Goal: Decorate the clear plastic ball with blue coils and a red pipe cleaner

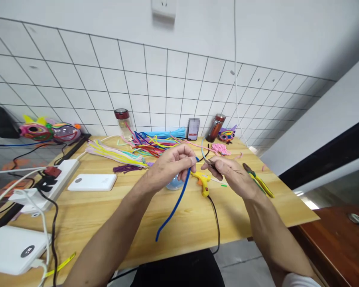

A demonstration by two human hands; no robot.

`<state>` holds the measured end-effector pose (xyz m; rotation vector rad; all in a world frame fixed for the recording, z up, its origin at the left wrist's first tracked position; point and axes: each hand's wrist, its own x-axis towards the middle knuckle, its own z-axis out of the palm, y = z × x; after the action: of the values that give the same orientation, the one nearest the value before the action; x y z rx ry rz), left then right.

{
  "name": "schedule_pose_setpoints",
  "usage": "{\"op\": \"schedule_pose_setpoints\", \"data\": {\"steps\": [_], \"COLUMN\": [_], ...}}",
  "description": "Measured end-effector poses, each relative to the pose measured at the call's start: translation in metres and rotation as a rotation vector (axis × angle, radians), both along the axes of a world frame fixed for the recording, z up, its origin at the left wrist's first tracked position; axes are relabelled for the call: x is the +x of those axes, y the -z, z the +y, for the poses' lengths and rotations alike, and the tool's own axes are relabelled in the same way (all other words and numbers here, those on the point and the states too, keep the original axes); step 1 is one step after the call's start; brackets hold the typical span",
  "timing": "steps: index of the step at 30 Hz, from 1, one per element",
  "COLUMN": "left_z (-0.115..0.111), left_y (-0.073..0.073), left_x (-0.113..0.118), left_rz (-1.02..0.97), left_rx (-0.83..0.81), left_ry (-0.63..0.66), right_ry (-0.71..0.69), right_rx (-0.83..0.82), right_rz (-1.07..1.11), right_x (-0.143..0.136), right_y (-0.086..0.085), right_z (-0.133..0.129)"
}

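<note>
My left hand (pixel 175 165) is closed, thumb and fingers pinching a blue pipe cleaner (pixel 175 207) whose long end curves down toward the table's front. Just behind it, partly hidden, stands a clear round plastic piece (pixel 174 183). To its right, my right hand (pixel 225 171) is closed, with its fingertips around something dark and small that I cannot make out. A thin light-blue strand (pixel 203 147) arches up from those fingertips; whether they grip it is unclear. Between and below the hands lies a yellow glue gun (pixel 204 182). Pliers with yellow-green handles (pixel 259 180) lie beside my right wrist.
Bundles of coloured pipe cleaners (pixel 116 153) spread across the back. A glass bottle (pixel 124 125), a phone (pixel 193 129) and a brown flask (pixel 215 127) stand by the wall. A power strip (pixel 55 183), cables and white power banks (pixel 92 182) occupy the left.
</note>
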<state>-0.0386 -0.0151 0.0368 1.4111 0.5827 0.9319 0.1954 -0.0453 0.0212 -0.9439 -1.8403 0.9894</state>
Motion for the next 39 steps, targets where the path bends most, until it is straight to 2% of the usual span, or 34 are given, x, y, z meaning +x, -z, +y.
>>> {"op": "schedule_pose_setpoints", "data": {"steps": [4, 10, 26, 39], "left_z": [0.002, 0.006, 0.01, 0.009], "left_y": [-0.005, -0.008, -0.003, -0.004], "left_x": [-0.01, -0.018, -0.012, -0.012], "left_rz": [-0.053, -0.097, -0.009, 0.0], "left_rx": [0.02, 0.011, 0.014, 0.005], "left_ry": [-0.05, -0.064, -0.041, -0.009], "right_ry": [-0.131, -0.3, -0.339, -0.339], "right_rx": [-0.044, -0.202, -0.277, -0.293], "right_rz": [0.05, 0.123, 0.174, 0.176], "right_x": [-0.013, -0.019, -0.017, -0.02], "right_y": [-0.01, -0.013, -0.005, -0.004], "right_z": [0.016, 0.034, 0.046, 0.044]}}
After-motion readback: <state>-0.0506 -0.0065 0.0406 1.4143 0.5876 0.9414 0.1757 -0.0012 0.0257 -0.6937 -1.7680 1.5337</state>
